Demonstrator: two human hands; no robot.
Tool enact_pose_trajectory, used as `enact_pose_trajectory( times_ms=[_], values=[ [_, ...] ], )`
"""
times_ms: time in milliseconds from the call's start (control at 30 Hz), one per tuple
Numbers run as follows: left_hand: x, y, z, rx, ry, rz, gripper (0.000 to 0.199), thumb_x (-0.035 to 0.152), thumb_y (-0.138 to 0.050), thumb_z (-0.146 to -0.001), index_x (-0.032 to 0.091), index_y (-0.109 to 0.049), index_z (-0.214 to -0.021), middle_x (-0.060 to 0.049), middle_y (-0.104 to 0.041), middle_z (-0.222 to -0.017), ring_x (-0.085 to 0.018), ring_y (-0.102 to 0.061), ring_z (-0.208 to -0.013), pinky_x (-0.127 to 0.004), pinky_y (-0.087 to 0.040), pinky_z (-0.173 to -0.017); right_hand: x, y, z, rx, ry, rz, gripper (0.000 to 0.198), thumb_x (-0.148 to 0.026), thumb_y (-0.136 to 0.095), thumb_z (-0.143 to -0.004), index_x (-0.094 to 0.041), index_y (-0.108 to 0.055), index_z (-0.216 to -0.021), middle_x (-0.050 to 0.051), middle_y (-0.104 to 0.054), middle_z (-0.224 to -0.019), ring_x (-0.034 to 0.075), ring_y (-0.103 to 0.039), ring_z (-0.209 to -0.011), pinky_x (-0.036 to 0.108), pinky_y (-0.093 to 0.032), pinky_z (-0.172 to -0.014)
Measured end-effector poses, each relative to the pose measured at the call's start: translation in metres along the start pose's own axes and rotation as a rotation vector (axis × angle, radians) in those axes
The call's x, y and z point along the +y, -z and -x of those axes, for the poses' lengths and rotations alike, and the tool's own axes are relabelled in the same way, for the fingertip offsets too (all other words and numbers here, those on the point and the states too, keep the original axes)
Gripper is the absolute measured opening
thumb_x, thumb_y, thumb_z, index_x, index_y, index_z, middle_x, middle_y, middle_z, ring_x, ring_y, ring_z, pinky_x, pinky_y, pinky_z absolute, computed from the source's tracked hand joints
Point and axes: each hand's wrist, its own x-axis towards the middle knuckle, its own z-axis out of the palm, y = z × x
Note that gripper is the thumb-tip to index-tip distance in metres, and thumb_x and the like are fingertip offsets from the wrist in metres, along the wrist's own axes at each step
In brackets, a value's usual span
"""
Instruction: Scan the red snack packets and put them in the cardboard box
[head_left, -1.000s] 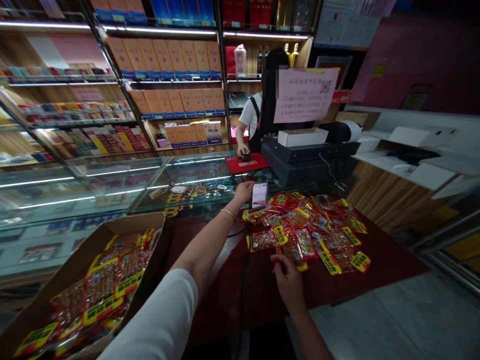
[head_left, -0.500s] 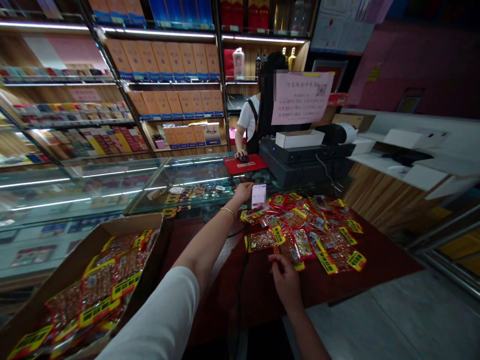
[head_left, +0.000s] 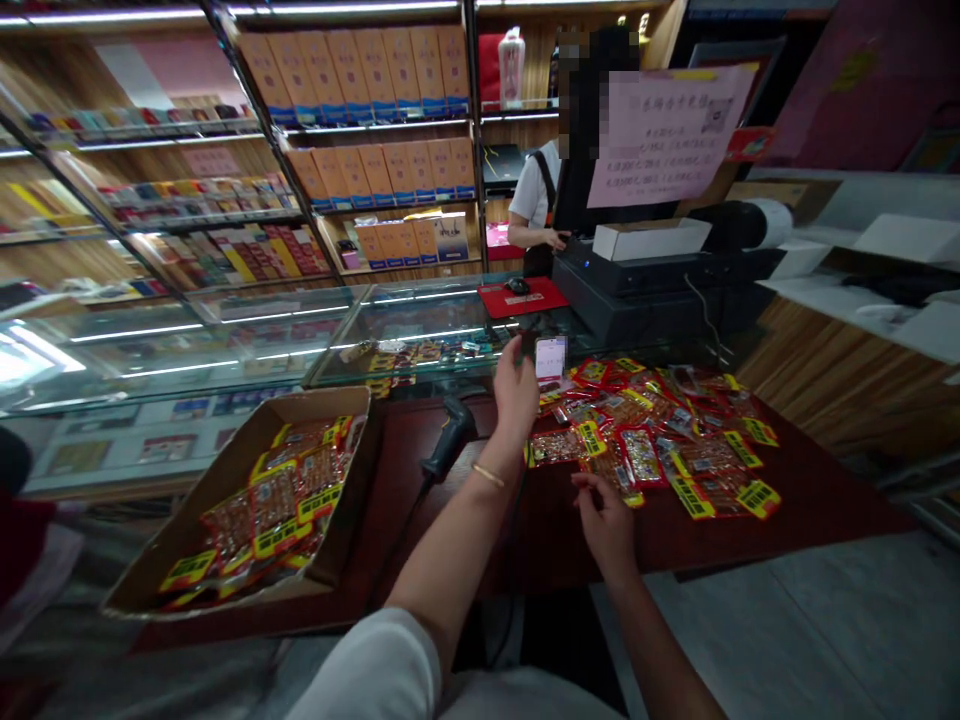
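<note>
My left hand (head_left: 517, 392), with a thin gold bangle on the wrist, is raised over the far side of the dark red table. Its fingers are loosely bent and hold nothing that I can see. Just right of it a phone (head_left: 551, 358) with a lit screen stands tilted at the edge of a pile of snack packets (head_left: 637, 430). The packets are red and yellow, with see-through windows. Near the pile's front edge my right hand (head_left: 606, 525) hovers, fingers slightly curled and nothing in them. A barcode scanner (head_left: 450, 435) lies left of my left forearm.
A cardboard box (head_left: 352, 520) of similar packets stands at the left. Behind the table runs a glass counter (head_left: 420, 310) with a red mouse pad (head_left: 555, 297) and a till (head_left: 667, 285). A person in a white shirt (head_left: 534, 190) is behind it, before shelves of boxes.
My view has turned left and down, bringing the scanner into sight. My left hand's fingers have come off the phone's edge. The person behind the counter has moved a hand off the mouse.
</note>
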Motion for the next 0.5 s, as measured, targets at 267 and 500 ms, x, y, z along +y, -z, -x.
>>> enact_pose_trajectory(
  times_ms=[267,500],
  values=[
    [0.026,0.09,0.176,-0.65,0.203,0.084,0.027,0.012,-0.05,-0.072,0.025,-0.072,-0.08,-0.003,-0.074,-0.084,-0.021,-0.067,-0.08,-0.031,-0.053,-0.075,-0.01,0.005,0.005,-0.039,0.037,0.021,0.026,-0.038,-0.055,-0.086,-0.021,-0.074,-0.095,0.01,-0.079,-0.098,0.026,-0.07,-0.081,0.04,-0.055,-0.083],
    [-0.007,0.236,0.209,-1.033,0.755,-0.366,0.02,0.02,-0.046,-0.062,0.027,-0.06,-0.05,0.006,-0.052,-0.046,-0.018,-0.049,-0.044,-0.028,-0.035,-0.049,-0.004,0.01,0.008,-0.026,-0.006,-0.026,0.027,-0.039,-0.057,-0.088,-0.02,-0.074,-0.097,0.006,-0.075,-0.081,0.023,-0.067,-0.069,0.036,-0.054,-0.074]
  ],
)
